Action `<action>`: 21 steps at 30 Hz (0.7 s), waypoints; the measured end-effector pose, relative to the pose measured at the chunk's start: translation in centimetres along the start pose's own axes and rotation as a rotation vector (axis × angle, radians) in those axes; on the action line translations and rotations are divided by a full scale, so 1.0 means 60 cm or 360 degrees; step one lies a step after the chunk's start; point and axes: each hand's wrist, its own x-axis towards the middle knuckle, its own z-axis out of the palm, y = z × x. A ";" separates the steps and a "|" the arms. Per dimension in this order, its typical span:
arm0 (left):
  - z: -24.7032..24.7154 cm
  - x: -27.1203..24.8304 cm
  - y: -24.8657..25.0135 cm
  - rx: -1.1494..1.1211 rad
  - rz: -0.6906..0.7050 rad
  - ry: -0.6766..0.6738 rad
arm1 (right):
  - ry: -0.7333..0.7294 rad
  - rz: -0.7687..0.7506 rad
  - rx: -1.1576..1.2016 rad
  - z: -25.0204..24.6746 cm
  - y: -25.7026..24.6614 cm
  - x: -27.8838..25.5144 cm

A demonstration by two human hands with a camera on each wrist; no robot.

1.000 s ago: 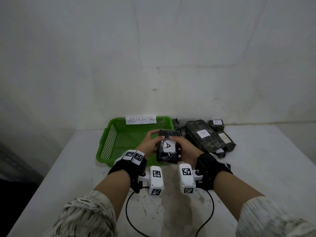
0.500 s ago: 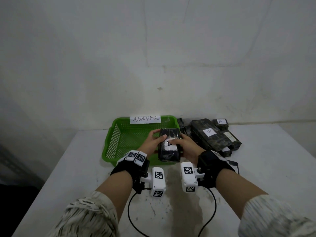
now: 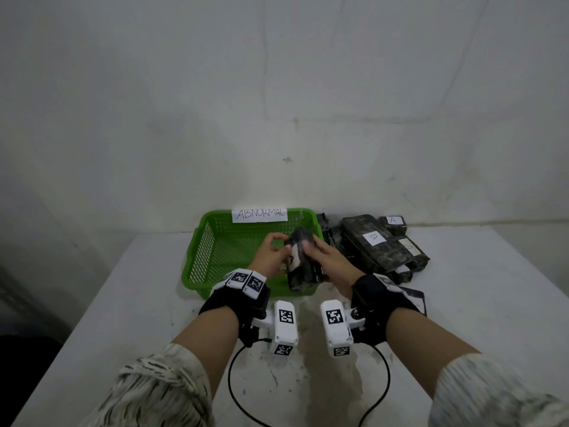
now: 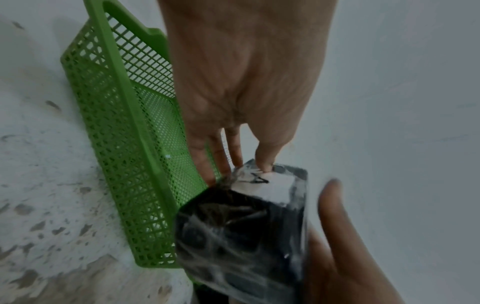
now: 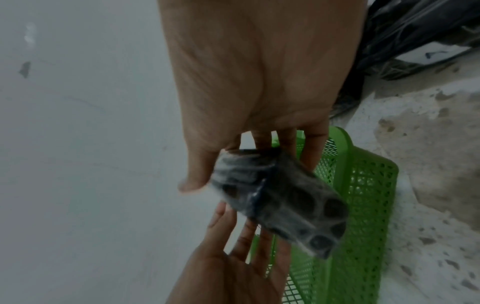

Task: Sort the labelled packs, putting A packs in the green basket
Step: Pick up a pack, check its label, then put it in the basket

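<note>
A dark wrapped pack with a white "A" label (image 3: 303, 266) hangs tilted over the near right part of the green mesh basket (image 3: 197, 257). My left hand (image 3: 272, 252) pinches its upper edge: in the left wrist view the thumb presses on the label of the pack (image 4: 241, 236) and the fingers lie behind it. My right hand (image 3: 326, 260) grips the pack from the right. The right wrist view shows its thumb beside one end of the pack (image 5: 285, 201) and its fingers behind. The basket (image 4: 124, 144) holds nothing else.
A pile of dark packs lies right of the basket: one labelled B (image 3: 371, 241), one labelled A (image 3: 393, 221) at the back, and another (image 3: 411, 251). A paper sign "ABNORMAL" (image 3: 260, 214) hangs on the basket's far rim. The wall stands close behind. Black cables (image 3: 234, 374) loop near me.
Both hands have carried the A pack forward over the basket. It has tipped so that its label faces left, and my left hand has shifted to its top edge.
</note>
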 end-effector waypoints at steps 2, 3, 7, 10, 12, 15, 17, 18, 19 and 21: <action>-0.001 -0.004 0.001 -0.0168 -0.0111 -0.0080 | -0.0098 0.0026 -0.0025 -0.008 -0.001 -0.001; -0.002 -0.005 0.000 -0.0223 -0.0144 -0.0139 | -0.0120 -0.0006 -0.0042 -0.011 -0.002 -0.001; 0.013 -0.008 -0.008 -0.0278 -0.0089 -0.0233 | 0.0090 -0.0200 -0.0238 -0.013 0.007 0.014; 0.021 -0.008 -0.011 -0.0404 -0.0068 -0.0051 | 0.0222 -0.0100 -0.0056 -0.001 0.010 0.023; 0.021 -0.008 -0.009 -0.0487 -0.0081 -0.0063 | 0.0155 0.0047 0.0212 0.006 0.003 0.021; 0.019 -0.010 -0.005 -0.0482 -0.0072 -0.0122 | 0.0048 0.0131 0.0375 0.008 0.007 0.018; 0.018 -0.013 -0.004 -0.0392 -0.0083 -0.0106 | 0.0111 0.0122 0.0357 0.007 0.011 0.018; 0.017 -0.014 -0.004 -0.0334 -0.0083 -0.0069 | 0.0150 0.0113 0.0361 0.005 0.012 0.018; 0.016 -0.014 -0.006 -0.0297 -0.0061 -0.0027 | 0.0172 0.0109 0.0376 0.003 0.011 0.017; 0.014 -0.013 -0.007 -0.0270 0.0011 0.0044 | 0.0169 0.0105 0.0410 0.000 0.009 0.015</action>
